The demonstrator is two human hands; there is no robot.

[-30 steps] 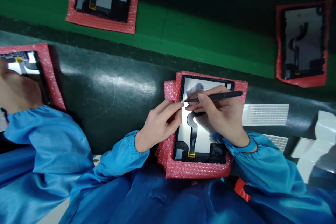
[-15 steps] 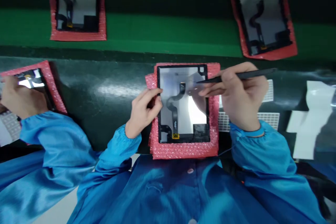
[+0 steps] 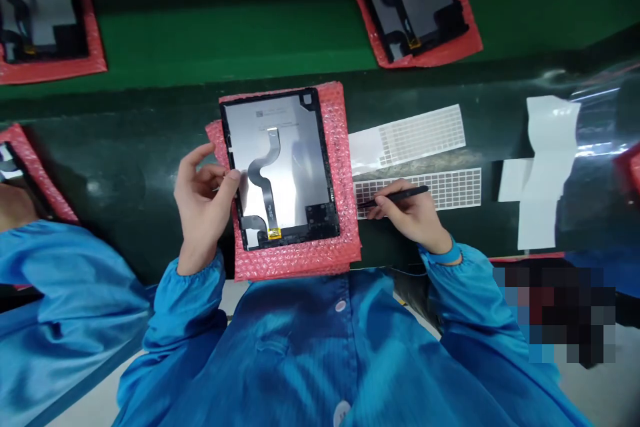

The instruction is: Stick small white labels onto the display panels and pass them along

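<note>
L hand half-open, thumb at L edge of panel, R hand gripping blk tweezers at lower grid sheet

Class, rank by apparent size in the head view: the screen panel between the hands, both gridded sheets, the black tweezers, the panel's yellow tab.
1. Screen panel
2. Upper gridded sheet and lower gridded sheet: too alike to rank, the lower partly covered
3. Black tweezers
4. Yellow tab
</note>
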